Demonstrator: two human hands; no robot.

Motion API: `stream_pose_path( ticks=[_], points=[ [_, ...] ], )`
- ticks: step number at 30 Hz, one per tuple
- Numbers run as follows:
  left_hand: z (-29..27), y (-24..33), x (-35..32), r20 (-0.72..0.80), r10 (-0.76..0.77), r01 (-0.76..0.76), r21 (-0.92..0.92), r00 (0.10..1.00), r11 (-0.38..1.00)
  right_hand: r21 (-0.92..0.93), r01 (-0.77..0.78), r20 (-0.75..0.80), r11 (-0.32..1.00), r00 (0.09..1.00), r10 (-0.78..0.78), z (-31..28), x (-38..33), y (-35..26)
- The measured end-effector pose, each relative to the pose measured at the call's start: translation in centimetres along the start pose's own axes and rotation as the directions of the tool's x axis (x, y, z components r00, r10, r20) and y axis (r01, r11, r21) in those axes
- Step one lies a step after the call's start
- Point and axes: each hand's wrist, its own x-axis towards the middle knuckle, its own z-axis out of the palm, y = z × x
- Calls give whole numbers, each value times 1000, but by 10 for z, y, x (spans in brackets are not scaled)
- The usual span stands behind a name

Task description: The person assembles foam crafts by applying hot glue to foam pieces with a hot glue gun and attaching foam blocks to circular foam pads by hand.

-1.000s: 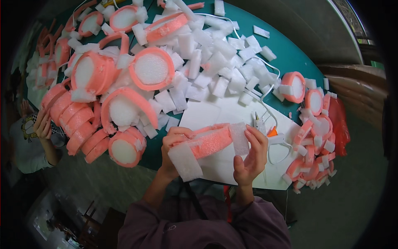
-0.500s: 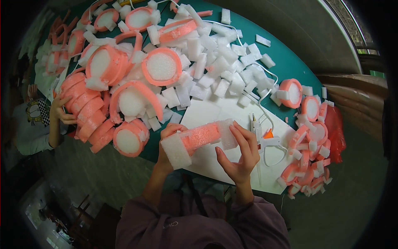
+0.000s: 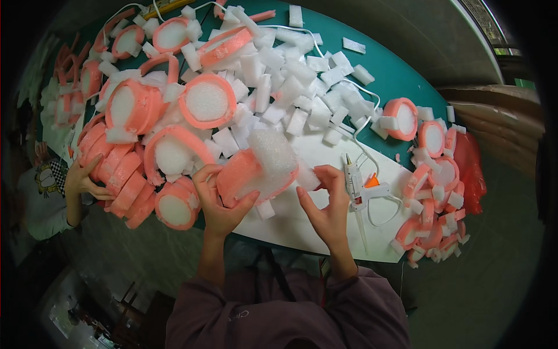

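Over the near edge of the white board, my left hand (image 3: 224, 203) grips a pink foam ring (image 3: 237, 174), thumb below and fingers at its left side. A large white foam block (image 3: 273, 154) sits across the ring's upper side, and another white piece shows beneath it. At the ring's right end is a smaller white foam block (image 3: 308, 175). My right hand (image 3: 330, 209) has its thumb and index finger at that block's edges, closed loosely on it. A white hot glue gun (image 3: 359, 185) with an orange trigger lies just right of my right hand.
Loose white foam blocks (image 3: 296, 122) are heaped beyond my hands on the green table (image 3: 401, 75). Pink rings (image 3: 207, 100) crowd the left, where another person's hand (image 3: 84, 180) touches a stack. More rings (image 3: 433, 186) and a red plastic bag (image 3: 468, 168) are at right. A white cord (image 3: 372, 116) crosses the board.
The pink ring has been tilted, so its face and the large block now show from above. My left hand has shifted left; my right thumb has come closer to the small block.
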Motion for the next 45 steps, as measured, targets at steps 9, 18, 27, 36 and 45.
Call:
stream_pose_path(
  ticks=[9, 18, 27, 36, 45],
  points=[
    [5, -1, -12, 223, -5, -98, 448, 975, 888, 71, -337, 144, 939, 935, 325, 18, -33, 57],
    [13, -8, -7, 373, 76, -266, 489, 925, 831, -11, -266, 6, 964, 964, 266, 38, -55, 76],
    [31, -7, -25, 512, 90, -316, 373, 854, 872, -117, -117, -143, 986, 985, 100, 31, -66, 79],
    [30, -10, -32, 517, 94, -338, 401, 851, 851, -464, -67, -384, 883, 914, -132, -66, -83, 59],
    [33, -9, -26, 500, 33, -262, 395, 866, 881, -869, 89, 16, 486, 988, -152, -110, -51, 114]
  ],
)
